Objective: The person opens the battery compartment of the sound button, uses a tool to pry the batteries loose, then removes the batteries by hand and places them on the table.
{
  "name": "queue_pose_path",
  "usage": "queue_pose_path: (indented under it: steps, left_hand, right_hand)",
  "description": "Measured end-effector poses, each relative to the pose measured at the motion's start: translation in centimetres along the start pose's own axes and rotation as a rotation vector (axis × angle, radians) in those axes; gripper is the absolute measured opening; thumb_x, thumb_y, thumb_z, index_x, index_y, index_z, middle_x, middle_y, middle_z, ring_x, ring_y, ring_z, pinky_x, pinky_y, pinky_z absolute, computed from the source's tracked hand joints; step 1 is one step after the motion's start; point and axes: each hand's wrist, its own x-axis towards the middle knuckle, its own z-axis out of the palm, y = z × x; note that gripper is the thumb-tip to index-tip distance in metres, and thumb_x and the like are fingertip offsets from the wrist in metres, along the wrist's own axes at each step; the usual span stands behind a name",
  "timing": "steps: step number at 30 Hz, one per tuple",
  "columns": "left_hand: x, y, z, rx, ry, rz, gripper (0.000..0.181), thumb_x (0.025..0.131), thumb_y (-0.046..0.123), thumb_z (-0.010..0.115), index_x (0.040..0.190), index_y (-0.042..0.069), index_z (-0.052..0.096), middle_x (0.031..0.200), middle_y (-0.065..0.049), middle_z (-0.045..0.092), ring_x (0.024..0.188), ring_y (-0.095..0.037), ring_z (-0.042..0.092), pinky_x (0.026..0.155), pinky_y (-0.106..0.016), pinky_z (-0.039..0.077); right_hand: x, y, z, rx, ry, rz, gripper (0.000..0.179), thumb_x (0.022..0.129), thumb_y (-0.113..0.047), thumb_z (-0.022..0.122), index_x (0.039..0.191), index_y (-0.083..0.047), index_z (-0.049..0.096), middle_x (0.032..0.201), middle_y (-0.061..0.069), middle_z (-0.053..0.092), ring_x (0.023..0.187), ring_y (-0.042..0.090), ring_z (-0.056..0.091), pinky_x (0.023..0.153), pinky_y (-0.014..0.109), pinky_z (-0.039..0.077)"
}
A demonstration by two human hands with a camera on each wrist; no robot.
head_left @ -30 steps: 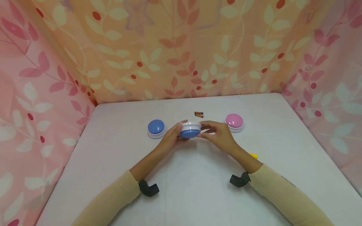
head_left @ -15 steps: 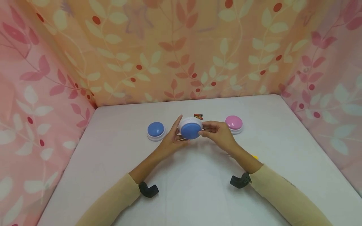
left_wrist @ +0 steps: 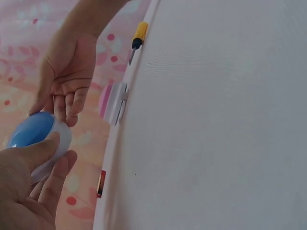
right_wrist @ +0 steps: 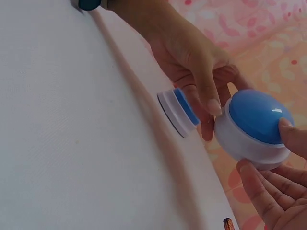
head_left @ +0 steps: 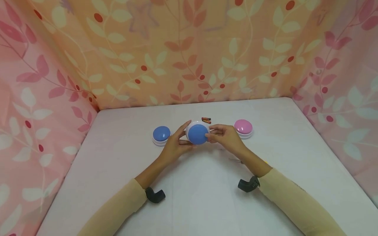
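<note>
Near the centre of the head view, two bare hands hold a blue-domed push button (head_left: 198,134) up over a white-covered table (head_left: 200,190), its dome facing the wearer. The left hand (head_left: 174,144) cups its left side, fingers bent partway round, thumb on the white base. The right hand (head_left: 228,139) pinches the opposite edge, thumb against the blue dome and fingers bent behind the base.

From where I stand it looks like a light, hollow plastic thing, stiff in the shell. The glossy dome would probably be slippery and may give if pressed, so the stepped white base seems the surer hold, gripped from both sides; a hard drop might crack it.

Left of the hands sits a second blue-domed button (head_left: 161,133); to their right, a pink-domed button (head_left: 243,126). Just beyond the held button lie two small batteries (head_left: 206,120). A yellow-handled screwdriver (left_wrist: 139,34) shows at upper centre-left in the left wrist view. Floral curtains (head_left: 189,49) fill the frame's upper part.
</note>
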Motion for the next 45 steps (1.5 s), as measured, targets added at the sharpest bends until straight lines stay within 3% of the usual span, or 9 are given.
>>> queue_pose_path:
  steps: [7, 12, 17, 25, 33, 39, 45]
  left_hand:
    - [0.8, -0.4, -0.1, 0.121, 0.062, -0.045, 0.091, 0.079, 0.003, 0.086, 0.157, 0.016, 0.04, 0.145, -0.013, 0.057, 0.09, -0.022, 0.076, 0.082, -0.029, 0.059]
    - [1.2, -0.7, 0.0, 0.246, 0.062, -0.054, 0.083, 0.078, 0.013, 0.088, 0.151, 0.009, 0.049, 0.14, -0.011, 0.061, 0.087, -0.016, 0.073, 0.082, -0.029, 0.06]
    - [1.2, -1.1, 0.2, 0.362, 0.049, -0.05, 0.073, 0.078, 0.023, 0.09, 0.142, 0.006, 0.058, 0.121, -0.009, 0.07, 0.091, -0.018, 0.067, 0.081, -0.033, 0.058]
    - [1.5, -1.6, 1.0, 0.39, 0.022, -0.154, 0.065, 0.08, 0.035, 0.088, 0.133, 0.005, 0.066, 0.105, -0.003, 0.068, 0.091, -0.017, 0.06, 0.081, -0.031, 0.053]
    - [2.1, -2.2, 1.2, 0.462, 0.024, -0.134, 0.06, 0.079, 0.039, 0.088, 0.127, 0.008, 0.07, 0.087, -0.004, 0.056, 0.077, -0.016, 0.051, 0.064, -0.028, 0.043]
    - [2.2, -2.3, 1.4, 0.522, 0.003, -0.148, 0.061, 0.081, 0.039, 0.086, 0.129, 0.006, 0.068, 0.091, -0.005, 0.056, 0.08, -0.017, 0.05, 0.066, -0.028, 0.043]
    - [2.3, -2.0, 1.4, 0.51, -0.004, -0.176, 0.063, 0.083, 0.035, 0.085, 0.132, 0.002, 0.065, 0.099, -0.008, 0.059, 0.086, -0.02, 0.051, 0.072, -0.032, 0.044]
  right_hand:
    - [0.9, -0.2, 0.0, -0.036, 0.021, 0.033, 0.055, 0.088, -0.04, 0.079, 0.131, -0.008, 0.066, 0.102, 0.013, 0.077, 0.085, 0.027, 0.076, 0.079, 0.041, 0.061]
    - [1.4, -0.3, -0.1, -0.139, 0.024, 0.029, 0.05, 0.09, -0.04, 0.077, 0.127, -0.006, 0.07, 0.114, 0.012, 0.073, 0.081, 0.023, 0.076, 0.073, 0.034, 0.062]
    - [2.1, -0.1, 0.0, -0.226, -0.018, 0.06, 0.046, 0.094, -0.041, 0.073, 0.123, -0.005, 0.072, 0.108, 0.012, 0.073, 0.08, 0.025, 0.073, 0.071, 0.036, 0.062]
    - [2.7, 0.5, 0.1, -0.241, -0.032, 0.084, 0.044, 0.098, -0.036, 0.068, 0.124, 0.0, 0.07, 0.11, 0.015, 0.074, 0.084, 0.026, 0.072, 0.074, 0.036, 0.062]
    - [3.0, 1.3, 0.3, -0.271, -0.036, 0.096, 0.054, 0.097, -0.041, 0.069, 0.131, 0.001, 0.065, 0.117, 0.016, 0.072, 0.079, 0.024, 0.07, 0.07, 0.031, 0.059]
    - [2.8, 1.7, 0.0, -0.411, -0.111, 0.022, 0.069, 0.085, -0.041, 0.082, 0.137, -0.001, 0.061, 0.123, 0.013, 0.067, 0.097, 0.024, 0.063, 0.076, 0.032, 0.057]
    - [3.1, 1.9, 0.1, -0.513, -0.182, -0.061, 0.079, 0.078, -0.029, 0.09, 0.142, 0.001, 0.054, 0.118, 0.013, 0.065, 0.096, 0.025, 0.059, 0.081, 0.034, 0.055]
